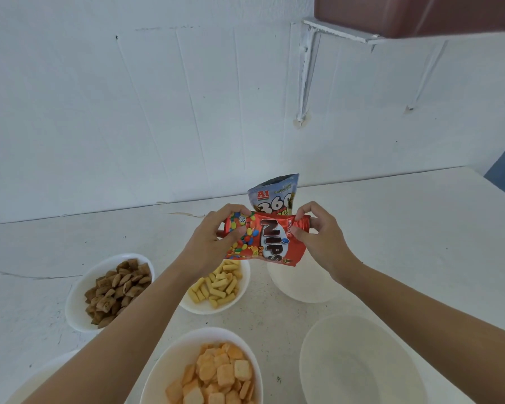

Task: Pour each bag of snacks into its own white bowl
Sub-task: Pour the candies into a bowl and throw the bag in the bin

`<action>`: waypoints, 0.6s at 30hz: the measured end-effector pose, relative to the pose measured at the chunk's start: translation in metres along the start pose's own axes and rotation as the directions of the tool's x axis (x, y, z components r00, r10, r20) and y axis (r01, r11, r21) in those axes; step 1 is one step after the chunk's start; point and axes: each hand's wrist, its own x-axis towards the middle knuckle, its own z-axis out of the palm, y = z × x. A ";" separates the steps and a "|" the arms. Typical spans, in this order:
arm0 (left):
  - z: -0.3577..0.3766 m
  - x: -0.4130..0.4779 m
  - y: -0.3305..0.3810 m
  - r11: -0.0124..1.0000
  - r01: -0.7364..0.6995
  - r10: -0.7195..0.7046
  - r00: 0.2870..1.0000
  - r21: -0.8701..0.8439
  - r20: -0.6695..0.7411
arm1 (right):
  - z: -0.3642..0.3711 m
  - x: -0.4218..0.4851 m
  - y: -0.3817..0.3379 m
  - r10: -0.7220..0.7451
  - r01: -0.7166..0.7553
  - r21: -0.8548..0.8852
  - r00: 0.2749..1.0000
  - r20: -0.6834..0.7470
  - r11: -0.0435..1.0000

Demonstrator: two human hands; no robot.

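Note:
A red Nips candy bag (270, 240) is held sideways in the air above the table. My left hand (213, 242) grips its left end and my right hand (318, 231) pinches its right end. Behind it a grey-blue snack bag (274, 193) stands upright. Below the red bag an empty white bowl (301, 287) sits partly hidden, and a larger empty white bowl (362, 363) sits at the near right. Three white bowls hold snacks: brown pillows (79, 295), yellow sticks (242, 298), orange squares (164, 365).
The white table (405, 228) runs back to a white wall. A white shelf bracket (306, 74) carrying a brown box (420, 13) hangs at the upper right. Part of another white bowl rim (44, 374) shows at the lower left, behind my left forearm.

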 end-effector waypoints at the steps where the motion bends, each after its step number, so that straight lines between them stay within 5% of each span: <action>1: 0.000 0.001 0.000 0.999 -0.008 0.008 1.000 0.037 0.005 | 0.000 0.000 0.003 0.019 -0.019 -0.007 1.000 0.001 1.000; 9: 0.004 0.004 0.002 0.989 -0.037 0.031 0.999 0.145 0.040 | 0.002 0.000 0.015 0.117 -0.116 -0.045 0.993 0.013 0.992; 18: -0.001 -0.001 0.011 0.994 -0.098 0.100 0.995 0.049 -0.025 | -0.004 0.003 -0.005 -0.006 0.006 0.004 1.000 -0.031 1.000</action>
